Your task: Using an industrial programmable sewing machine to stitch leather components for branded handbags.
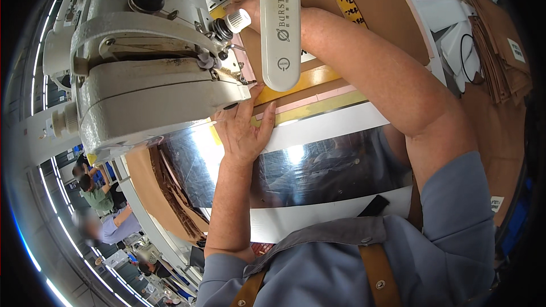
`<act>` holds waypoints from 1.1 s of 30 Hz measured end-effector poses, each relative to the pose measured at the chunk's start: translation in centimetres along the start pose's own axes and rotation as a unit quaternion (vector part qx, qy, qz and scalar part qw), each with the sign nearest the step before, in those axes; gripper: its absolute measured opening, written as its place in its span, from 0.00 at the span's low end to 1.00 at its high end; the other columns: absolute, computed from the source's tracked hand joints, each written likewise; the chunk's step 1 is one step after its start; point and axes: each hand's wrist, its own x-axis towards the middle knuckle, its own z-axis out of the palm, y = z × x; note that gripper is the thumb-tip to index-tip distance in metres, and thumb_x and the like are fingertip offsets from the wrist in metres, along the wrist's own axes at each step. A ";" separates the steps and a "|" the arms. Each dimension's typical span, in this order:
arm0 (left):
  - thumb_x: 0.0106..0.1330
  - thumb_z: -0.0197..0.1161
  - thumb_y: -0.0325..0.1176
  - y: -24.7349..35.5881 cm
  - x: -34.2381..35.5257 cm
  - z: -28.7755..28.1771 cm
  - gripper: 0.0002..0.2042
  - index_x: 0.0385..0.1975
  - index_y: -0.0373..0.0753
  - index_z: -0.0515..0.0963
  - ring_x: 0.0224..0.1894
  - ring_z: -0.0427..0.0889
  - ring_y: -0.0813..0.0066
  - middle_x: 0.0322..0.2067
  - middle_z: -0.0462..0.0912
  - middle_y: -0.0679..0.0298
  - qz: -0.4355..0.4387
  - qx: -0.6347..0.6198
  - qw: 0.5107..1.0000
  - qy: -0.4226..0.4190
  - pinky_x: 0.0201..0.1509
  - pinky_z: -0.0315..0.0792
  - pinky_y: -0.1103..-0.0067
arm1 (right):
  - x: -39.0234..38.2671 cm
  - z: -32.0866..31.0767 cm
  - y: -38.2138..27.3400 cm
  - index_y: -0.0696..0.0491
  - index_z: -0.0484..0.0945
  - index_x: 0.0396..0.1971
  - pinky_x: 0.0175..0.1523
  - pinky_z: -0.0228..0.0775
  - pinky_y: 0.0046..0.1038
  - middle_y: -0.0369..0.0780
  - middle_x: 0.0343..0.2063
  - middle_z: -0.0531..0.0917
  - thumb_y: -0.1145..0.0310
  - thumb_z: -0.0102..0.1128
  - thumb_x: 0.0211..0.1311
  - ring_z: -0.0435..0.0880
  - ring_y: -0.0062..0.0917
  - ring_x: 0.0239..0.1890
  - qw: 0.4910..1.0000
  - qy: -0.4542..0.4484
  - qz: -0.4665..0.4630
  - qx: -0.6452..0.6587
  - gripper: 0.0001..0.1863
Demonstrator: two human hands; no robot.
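Note:
My left hand (244,131) lies flat at the near edge of a yellow template frame (318,79), thumb apart from the fingers, its fingertips close to the needle area of a sewing machine (153,91). Under the frame is a flat brown sheet (392,28) with pink strips along its edges. My right arm reaches across the work, and my right hand (245,1) rests at the frame's far left side. A white lamp head (280,34) covers part of that hand, so its grip is unclear.
A shiny metal plate (324,170) spans the table in front of me. Brown sheets are stacked at the left (153,187), and more brown pieces hang at the right (500,51). White scraps (449,28) and a black cable lie beside those. Other people sit far left.

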 end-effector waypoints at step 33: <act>0.67 0.68 0.41 0.9 -0.3 -0.4 0.20 0.58 0.46 0.79 0.38 0.87 0.62 0.39 0.89 0.61 -0.033 0.016 0.998 -0.041 0.48 0.71 0.65 | -4.1 -7.5 -5.2 0.56 0.80 0.59 0.76 0.56 0.46 0.49 0.61 0.77 0.51 0.54 0.72 0.71 0.43 0.67 0.972 -0.218 -0.019 -0.079 0.27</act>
